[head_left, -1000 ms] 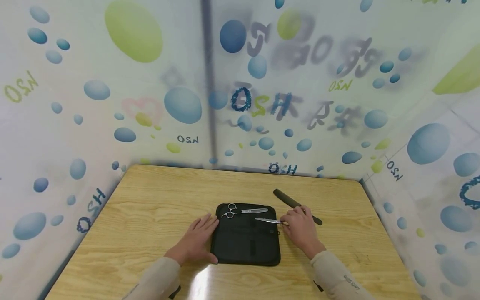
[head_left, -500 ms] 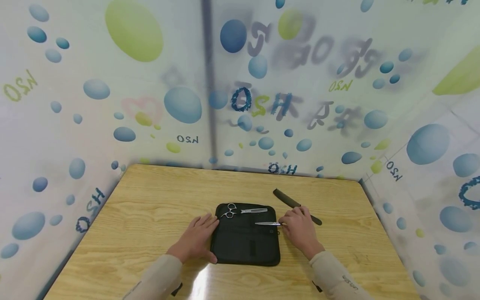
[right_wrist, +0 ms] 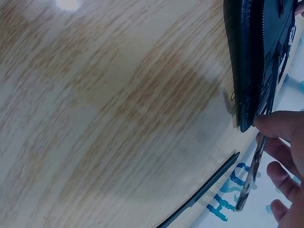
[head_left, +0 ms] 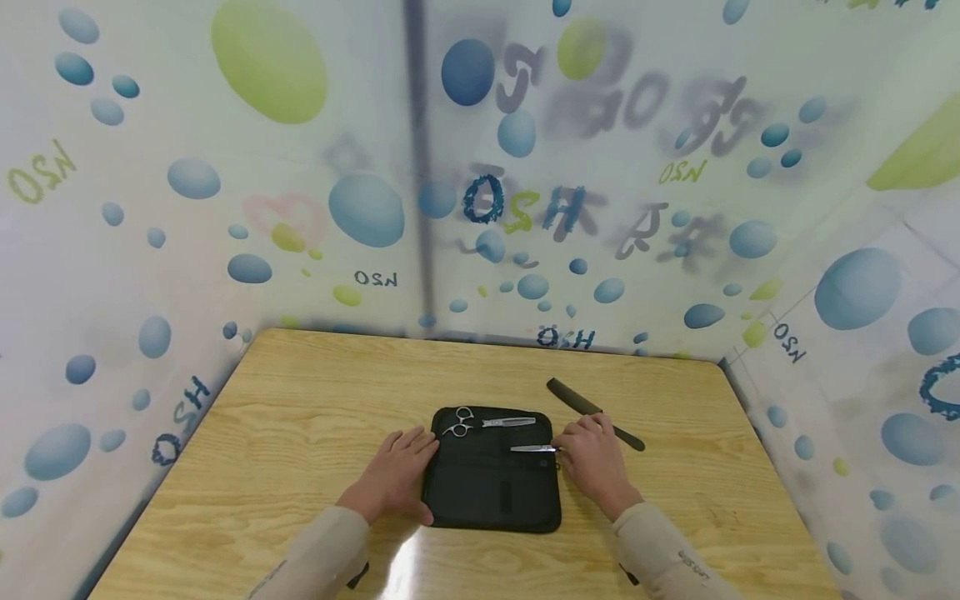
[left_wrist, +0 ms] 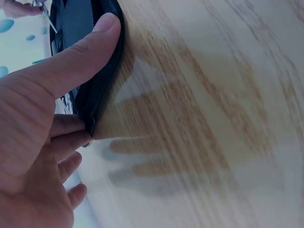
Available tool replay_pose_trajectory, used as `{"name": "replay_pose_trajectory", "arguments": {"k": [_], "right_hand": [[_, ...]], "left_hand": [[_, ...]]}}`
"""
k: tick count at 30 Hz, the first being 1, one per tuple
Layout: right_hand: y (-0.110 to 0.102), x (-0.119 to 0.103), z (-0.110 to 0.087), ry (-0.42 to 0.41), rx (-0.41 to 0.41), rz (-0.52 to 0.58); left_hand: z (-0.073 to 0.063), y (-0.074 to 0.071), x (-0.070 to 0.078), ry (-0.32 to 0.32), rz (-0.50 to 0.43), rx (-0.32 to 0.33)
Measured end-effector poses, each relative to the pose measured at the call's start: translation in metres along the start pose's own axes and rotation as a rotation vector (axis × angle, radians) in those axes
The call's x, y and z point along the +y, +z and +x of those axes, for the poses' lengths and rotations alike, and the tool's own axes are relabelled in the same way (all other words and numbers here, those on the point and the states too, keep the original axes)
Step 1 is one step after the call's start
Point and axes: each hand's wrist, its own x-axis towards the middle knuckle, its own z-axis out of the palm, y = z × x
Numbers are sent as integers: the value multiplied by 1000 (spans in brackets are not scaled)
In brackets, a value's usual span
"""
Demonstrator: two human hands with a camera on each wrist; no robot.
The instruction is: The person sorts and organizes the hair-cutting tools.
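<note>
A black zip case (head_left: 491, 492) lies opened flat on the table. My left hand (head_left: 396, 477) rests along its left edge; in the left wrist view the thumb (left_wrist: 97, 45) lies over the rim and the fingertips touch the edge. My right hand (head_left: 595, 458) pinches a pair of hairdressing scissors (head_left: 531, 448) at the case's right side. Their silver blades point left over the case, and most of the handle is hidden by the hand. In the right wrist view, a shiny metal part of the scissors (right_wrist: 251, 178) sticks out below the thumb and finger.
Silver thinning scissors (head_left: 508, 422) lie across the top of the case, finger rings to the left. Behind the right hand a dark comb (head_left: 573, 397) lies slanted on the wooden table (head_left: 322, 392). Walls with printed blue and green spots enclose the table's back and sides.
My right hand has moved slightly left and toward the case with the scissors, whose blades have turned from slanting to nearly level. The left hand stays at the case's edge.
</note>
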Motion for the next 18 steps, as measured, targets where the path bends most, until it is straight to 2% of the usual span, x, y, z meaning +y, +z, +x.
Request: {"name": "replay_pose_trajectory", "arguments": {"k": [8, 18], "right_hand": [[4, -4, 2, 19, -40, -13], [7, -8, 3, 16, -47, -58]], "left_hand": [[-1, 1, 0, -14, -6, -18], [-1, -1, 2, -17, -5, -15]]}}
